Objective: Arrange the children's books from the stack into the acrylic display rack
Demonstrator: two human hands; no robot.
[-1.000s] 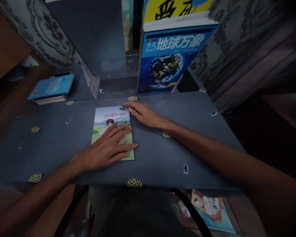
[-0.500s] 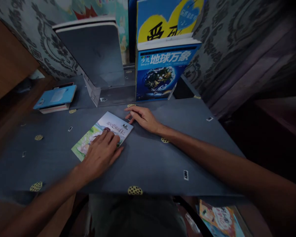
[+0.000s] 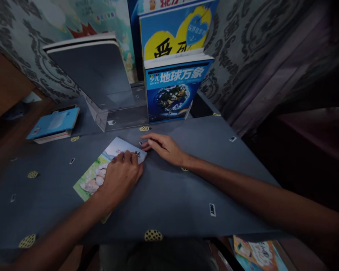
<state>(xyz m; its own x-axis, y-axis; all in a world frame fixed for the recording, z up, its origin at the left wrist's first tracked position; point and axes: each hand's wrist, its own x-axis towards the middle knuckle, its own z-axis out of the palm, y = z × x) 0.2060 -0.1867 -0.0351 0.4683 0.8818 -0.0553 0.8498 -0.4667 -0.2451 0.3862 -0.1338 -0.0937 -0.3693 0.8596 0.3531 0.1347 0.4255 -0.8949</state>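
Note:
A thin picture book (image 3: 92, 173) lies tilted on the cloth-covered table, its cover showing a pale blue sky, green grass and a drawn figure. Across its right side rests my left hand (image 3: 122, 173), fingers curled over the cover and thumb drawn in at the right edge; the fingertips' contact is partly hidden. My right hand (image 3: 166, 149) lies just beyond the book's upper right corner, with fingers stretched out and nothing in them.
Behind the hands, a clear book stand (image 3: 101, 118) supports a grey-backed book (image 3: 90, 71) and a blue book with a globe (image 3: 172, 94). Small books (image 3: 56, 120) lie stacked at the left. A dark flat object (image 3: 200, 105) lies back right. Another book (image 3: 260, 252) sits below the table edge.
My left hand has slid right across the cover to the book's edge, its fingers and thumb closing together. My right hand stays near the upper corner. The camera view has shifted.

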